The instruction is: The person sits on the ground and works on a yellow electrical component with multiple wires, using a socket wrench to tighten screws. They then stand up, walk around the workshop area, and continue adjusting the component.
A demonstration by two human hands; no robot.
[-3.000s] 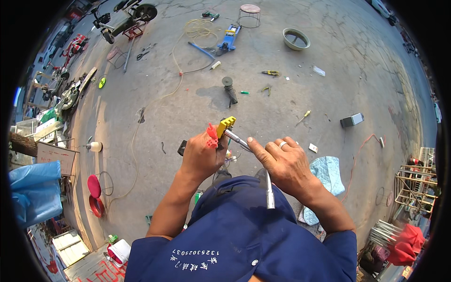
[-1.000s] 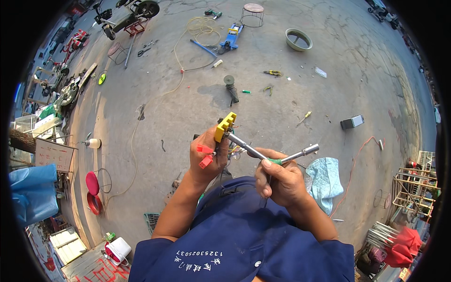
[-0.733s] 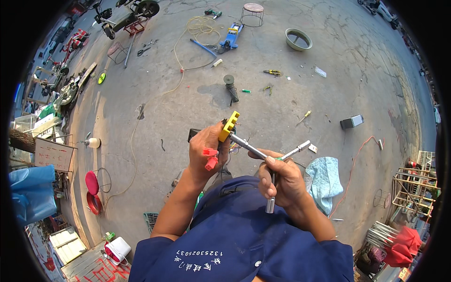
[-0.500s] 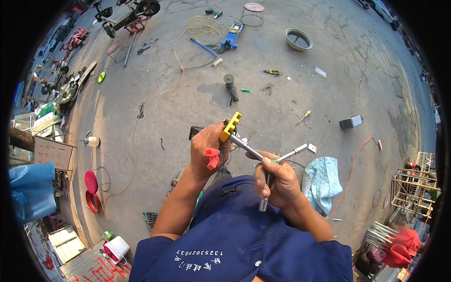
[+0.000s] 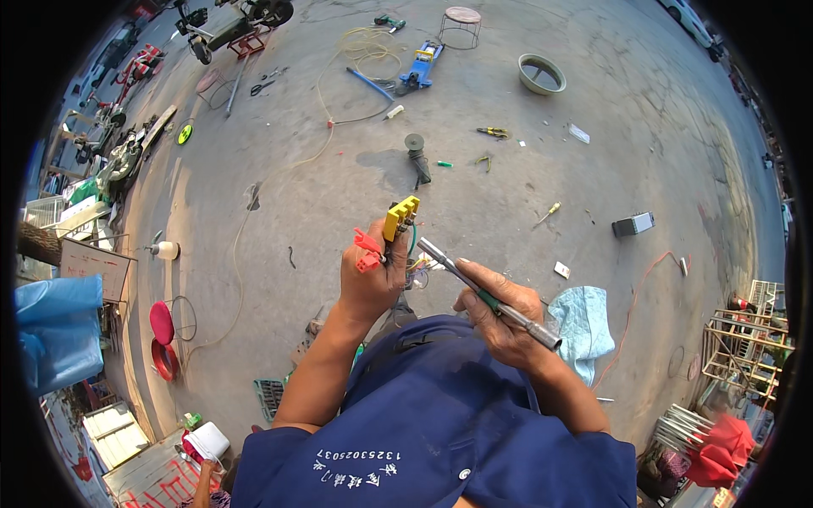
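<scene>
My left hand [image 5: 370,271] is closed round a yellow terminal block [image 5: 400,217] with metal studs and a green wire along its side. Red plastic connectors [image 5: 367,251] stick out by the thumb side of that hand. In my right hand [image 5: 506,315] is a metal socket wrench [image 5: 447,262] with a green middle, gripped between thumb and fingers. One socket end points up toward the block, apart from it; the other points down to the right. Thin coloured wires [image 5: 419,273] hang between the hands, partly hidden.
On the concrete lie pliers [image 5: 493,132], a screwdriver [image 5: 550,210], a grey box [image 5: 633,223] and a light blue cloth [image 5: 583,328]. Farther off are a blue floor jack [image 5: 421,68], a basin [image 5: 542,74] and a stool [image 5: 461,25]. Another person's arm [image 5: 204,484] shows at lower left.
The wrench has come away from the yellow block and turned in my right hand, its lower end now pointing right. My left hand has tilted the block and connectors.
</scene>
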